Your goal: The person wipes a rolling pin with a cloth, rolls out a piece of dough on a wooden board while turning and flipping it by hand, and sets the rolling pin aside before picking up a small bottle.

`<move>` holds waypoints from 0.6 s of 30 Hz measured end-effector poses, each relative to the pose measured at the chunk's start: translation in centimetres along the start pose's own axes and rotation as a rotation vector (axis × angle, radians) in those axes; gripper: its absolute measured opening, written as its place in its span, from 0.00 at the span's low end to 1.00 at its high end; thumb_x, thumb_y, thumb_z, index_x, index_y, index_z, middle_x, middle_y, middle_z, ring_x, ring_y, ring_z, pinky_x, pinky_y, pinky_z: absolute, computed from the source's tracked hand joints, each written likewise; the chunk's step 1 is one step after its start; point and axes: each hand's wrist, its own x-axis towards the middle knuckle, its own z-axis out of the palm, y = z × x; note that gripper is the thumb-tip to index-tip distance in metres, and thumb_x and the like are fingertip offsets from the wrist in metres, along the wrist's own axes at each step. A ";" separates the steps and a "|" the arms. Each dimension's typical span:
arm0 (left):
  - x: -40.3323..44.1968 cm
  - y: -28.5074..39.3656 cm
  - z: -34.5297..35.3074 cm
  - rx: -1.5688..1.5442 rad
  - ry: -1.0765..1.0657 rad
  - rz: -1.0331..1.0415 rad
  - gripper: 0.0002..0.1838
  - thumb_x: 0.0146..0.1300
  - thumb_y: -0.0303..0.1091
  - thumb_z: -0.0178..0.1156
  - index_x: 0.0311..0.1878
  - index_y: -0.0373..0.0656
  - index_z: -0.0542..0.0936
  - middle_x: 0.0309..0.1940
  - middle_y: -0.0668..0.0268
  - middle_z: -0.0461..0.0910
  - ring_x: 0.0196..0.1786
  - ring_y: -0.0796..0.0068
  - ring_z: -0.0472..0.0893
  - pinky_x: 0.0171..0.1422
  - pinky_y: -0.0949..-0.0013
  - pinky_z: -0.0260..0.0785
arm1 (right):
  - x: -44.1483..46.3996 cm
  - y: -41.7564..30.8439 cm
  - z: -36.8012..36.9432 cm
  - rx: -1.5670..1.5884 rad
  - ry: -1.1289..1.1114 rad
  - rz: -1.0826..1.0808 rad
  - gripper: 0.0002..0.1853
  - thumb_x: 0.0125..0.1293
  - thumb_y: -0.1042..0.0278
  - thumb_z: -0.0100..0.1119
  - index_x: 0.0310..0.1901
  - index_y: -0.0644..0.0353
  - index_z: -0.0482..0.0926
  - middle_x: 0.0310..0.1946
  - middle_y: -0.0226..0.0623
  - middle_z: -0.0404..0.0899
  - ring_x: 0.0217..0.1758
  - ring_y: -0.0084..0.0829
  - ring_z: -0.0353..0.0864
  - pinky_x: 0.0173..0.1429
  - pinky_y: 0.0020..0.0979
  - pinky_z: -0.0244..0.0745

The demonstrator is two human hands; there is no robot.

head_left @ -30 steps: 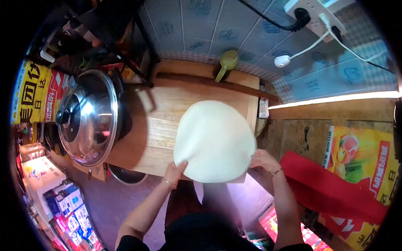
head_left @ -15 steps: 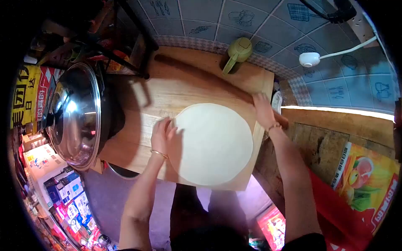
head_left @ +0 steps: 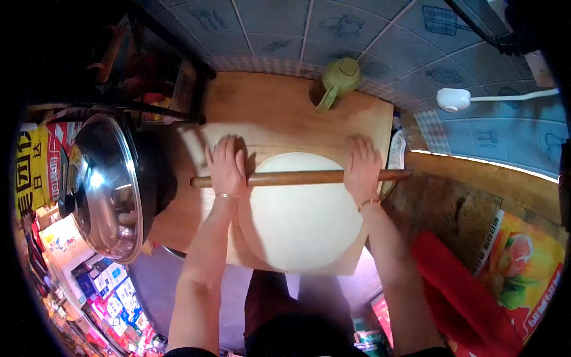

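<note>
A long wooden rolling pin (head_left: 295,178) lies crosswise over the upper part of a large, round, thin sheet of pale dough (head_left: 300,229). My left hand (head_left: 226,165) rests palm down on the pin, just left of the dough, with its fingers stretched out past it. Over the dough's upper right edge, my right hand (head_left: 362,169) lies on the pin in the same way, fingers extended and slightly apart. Both ends of the pin stick out beyond my hands. Beneath the dough is a wooden board (head_left: 262,95).
A green pitcher (head_left: 341,76) stands at the board's back edge by the tiled wall. On the left is a large pot with a glass lid (head_left: 107,187), below a black rack (head_left: 160,53). A white plug (head_left: 454,100) with a cord hangs at right, above a red cloth (head_left: 458,291).
The rolling pin has swung from a diagonal behind the dough to crosswise on top of it. My left hand has left the dough's edge and moved onto the pin.
</note>
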 end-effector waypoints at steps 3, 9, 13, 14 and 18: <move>2.7 -0.1 -0.3 0.051 0.010 0.004 0.19 0.69 0.38 0.44 0.57 0.37 0.71 0.56 0.55 0.72 0.63 0.58 0.66 0.74 0.46 0.43 | 3.8 -0.2 -1.0 0.124 0.097 0.019 0.22 0.67 0.63 0.43 0.60 0.63 0.67 0.62 0.43 0.68 0.70 0.41 0.58 0.72 0.47 0.44; -5.0 -0.6 0.3 0.132 -0.038 -0.049 0.23 0.68 0.41 0.39 0.61 0.39 0.69 0.60 0.56 0.69 0.64 0.59 0.66 0.71 0.46 0.42 | -4.8 -0.1 -1.6 0.089 0.015 -0.022 0.24 0.61 0.59 0.54 0.57 0.60 0.69 0.58 0.40 0.69 0.68 0.41 0.59 0.71 0.50 0.43; -0.2 -0.2 0.4 0.051 -0.032 -0.049 0.22 0.68 0.41 0.41 0.60 0.42 0.70 0.57 0.58 0.72 0.58 0.59 0.70 0.65 0.50 0.50 | -0.8 0.6 -1.6 0.073 -0.006 -0.058 0.24 0.58 0.56 0.58 0.53 0.60 0.72 0.56 0.41 0.70 0.63 0.41 0.64 0.68 0.48 0.50; 1.0 -0.1 0.5 0.028 -0.043 -0.051 0.21 0.67 0.41 0.42 0.60 0.43 0.70 0.55 0.59 0.73 0.56 0.59 0.71 0.63 0.52 0.53 | 0.4 1.1 -1.2 0.090 0.001 -0.086 0.23 0.57 0.58 0.57 0.52 0.62 0.72 0.56 0.43 0.70 0.62 0.43 0.65 0.67 0.48 0.51; 5.0 -1.5 2.6 0.129 0.055 0.034 0.16 0.69 0.42 0.44 0.47 0.41 0.75 0.42 0.55 0.77 0.47 0.53 0.75 0.50 0.52 0.65 | 4.8 2.3 -1.1 -0.045 -0.096 -0.110 0.25 0.58 0.52 0.58 0.48 0.67 0.73 0.48 0.45 0.74 0.54 0.43 0.70 0.59 0.41 0.63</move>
